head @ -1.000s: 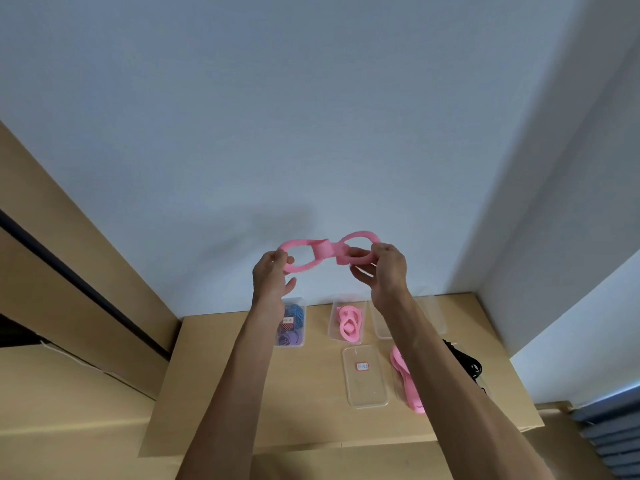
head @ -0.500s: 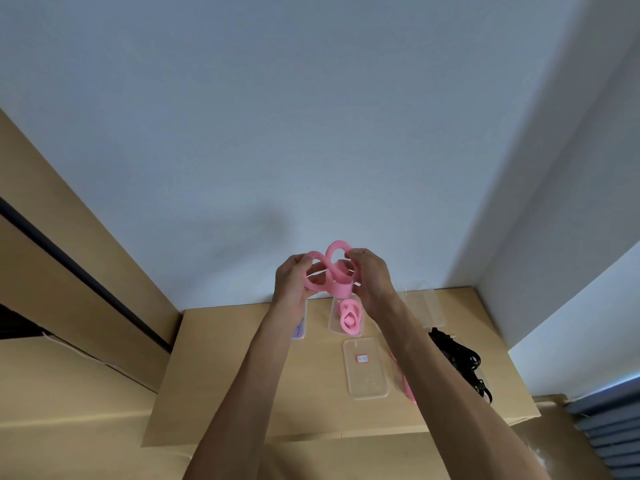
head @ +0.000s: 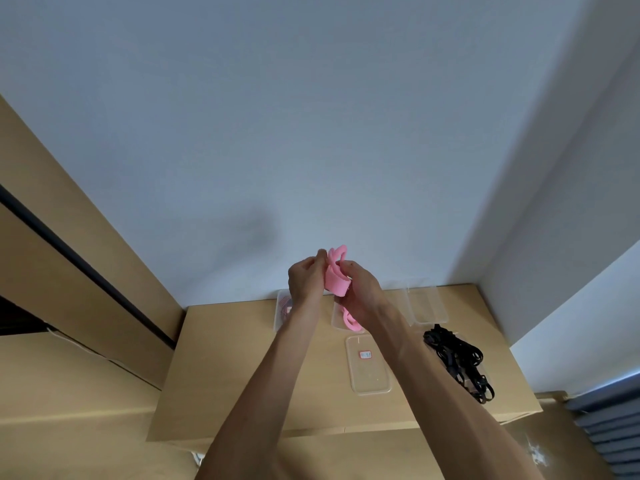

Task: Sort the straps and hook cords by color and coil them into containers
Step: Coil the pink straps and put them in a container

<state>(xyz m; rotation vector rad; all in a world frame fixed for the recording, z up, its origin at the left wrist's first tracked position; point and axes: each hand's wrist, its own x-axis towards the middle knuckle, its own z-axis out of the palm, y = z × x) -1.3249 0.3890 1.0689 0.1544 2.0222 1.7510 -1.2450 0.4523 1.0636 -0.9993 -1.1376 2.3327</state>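
A light wooden desk (head: 242, 375) fills the lower middle of the frame. Along its far edge stand three clear containers: the left one (head: 281, 315) with dark bands, the middle one (head: 337, 322) with pink straps, the right one (head: 424, 303). Nearer lies a clear lid (head: 369, 372) with a red label. At lower right is a heap of black cords (head: 457, 360).

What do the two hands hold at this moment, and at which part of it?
Both hands grip one pink strap, folded into a coil: the left hand at its left side, the right hand at its right and lower side.
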